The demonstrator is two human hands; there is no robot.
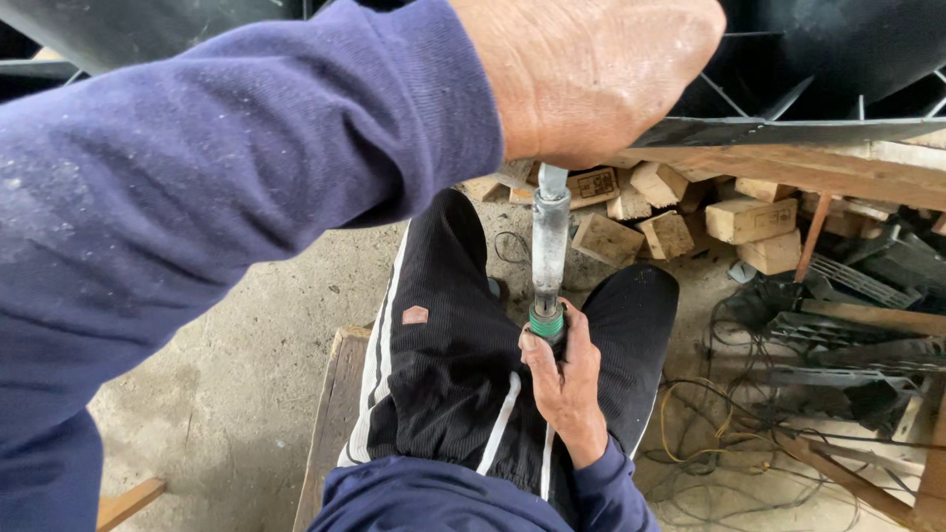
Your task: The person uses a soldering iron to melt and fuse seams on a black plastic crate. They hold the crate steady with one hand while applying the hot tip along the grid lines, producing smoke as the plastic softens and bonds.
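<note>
The raised left hand (591, 74) is cut off by the top edge, and its fingers curl out of sight, so the upper end of the grey metal tube (550, 246) is hidden beneath it. The tube's lower end, past the green ring (546, 321), disappears inside the right hand (564, 379). The bench of pale worn wood (333, 419) is mostly covered by the black striped trousers (443, 335). The dark metal structure (847, 49) runs off the top and right edges. The tangle of thin dark and yellow cables (719, 433) is too fine to trace.
</note>
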